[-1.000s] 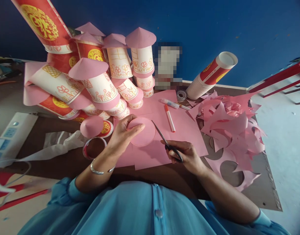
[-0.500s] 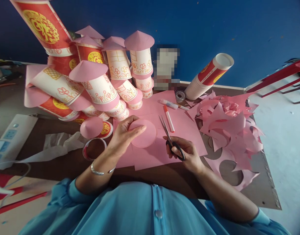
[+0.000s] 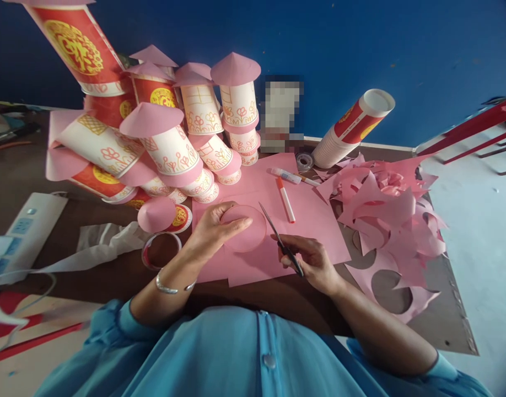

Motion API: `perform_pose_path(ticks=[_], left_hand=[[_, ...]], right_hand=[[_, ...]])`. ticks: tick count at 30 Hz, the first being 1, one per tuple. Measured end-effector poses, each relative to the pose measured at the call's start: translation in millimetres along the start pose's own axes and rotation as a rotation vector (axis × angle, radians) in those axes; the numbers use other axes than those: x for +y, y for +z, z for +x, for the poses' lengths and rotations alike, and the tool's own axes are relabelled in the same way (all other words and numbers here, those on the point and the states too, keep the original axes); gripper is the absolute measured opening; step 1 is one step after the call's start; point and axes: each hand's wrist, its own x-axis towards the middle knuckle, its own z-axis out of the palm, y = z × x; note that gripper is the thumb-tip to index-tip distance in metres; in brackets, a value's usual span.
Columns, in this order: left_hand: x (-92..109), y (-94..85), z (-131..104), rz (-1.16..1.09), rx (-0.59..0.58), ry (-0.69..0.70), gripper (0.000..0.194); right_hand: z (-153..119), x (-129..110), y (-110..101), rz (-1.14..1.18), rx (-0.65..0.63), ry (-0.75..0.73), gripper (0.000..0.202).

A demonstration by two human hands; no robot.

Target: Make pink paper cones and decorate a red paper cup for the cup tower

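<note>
My left hand [image 3: 215, 225] pinches a pink paper disc [image 3: 249, 234] at its left side, thumb on top and fingers underneath. The disc is held over pink paper sheets [image 3: 315, 237] spread on the table. In my right hand [image 3: 313, 262] is a pair of scissors [image 3: 281, 241] with black handles. Their blades look closed, seen edge-on, and point up and left beside the disc's right edge, apart from it. Beyond the scissors, a white marker with a red cap [image 3: 286, 201] lies on the sheets.
Decorated paper-cup towers with pink cone roofs [image 3: 235, 70] crowd the left. A cup stack [image 3: 346, 132] leans at the back right near a small tape roll [image 3: 305, 161]. Pink paper offcuts [image 3: 385, 204] pile up at right. A larger tape roll [image 3: 161, 251] lies by my left wrist.
The scissors have turned edge-on and their tips have swung left, nearer the disc. My left hand and the paper disc have shifted slightly right.
</note>
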Motion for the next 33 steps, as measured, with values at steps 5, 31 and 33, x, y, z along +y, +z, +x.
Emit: perform_pose_path(ticks=[5,31,33], left_hand=[[-1,3.0,2,-0.017,-0.004,0.025,0.028],[-18,21.1,2,-0.065,-0.083,-0.122,0.028],[-18,20.5,4,-0.178,0.021,-0.056,0.026]], right_hand=[[1,4,2,0.203,0.107,0.073,0.05],[14,8,-1,0.373,0.346,0.118,0.049],[14,10,-1,0.38,0.322,0.123,0.049]])
